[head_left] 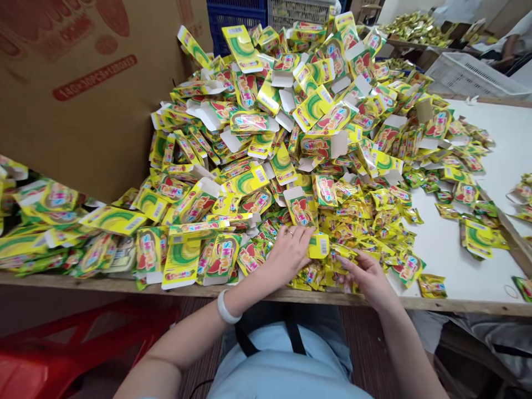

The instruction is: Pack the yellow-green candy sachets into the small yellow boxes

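Observation:
My left hand [290, 248], with a ring and a white wristband, is closed over a small yellow candy box [319, 246] near the table's front edge. The printed yellow end of that box sticks out to the right of my fingers. Just right of it, the fingers of my right hand [366, 272] are pinched around a small yellow candy packet [346, 260] at the edge of the packet heap. Many loose yellow candy packets [353, 216] lie beyond both hands. Behind them rises a large pile of printed candy boxes [266, 116], several with white flaps sticking out.
A large brown carton [95, 127] stands on the left. A white table surface [436, 238] shows at the right, with a wooden strip along it. A white crate [474, 75] and blue crates [236, 25] are behind. Below left is a red plastic stool [54, 354]. A person's arm [513, 50] shows far right.

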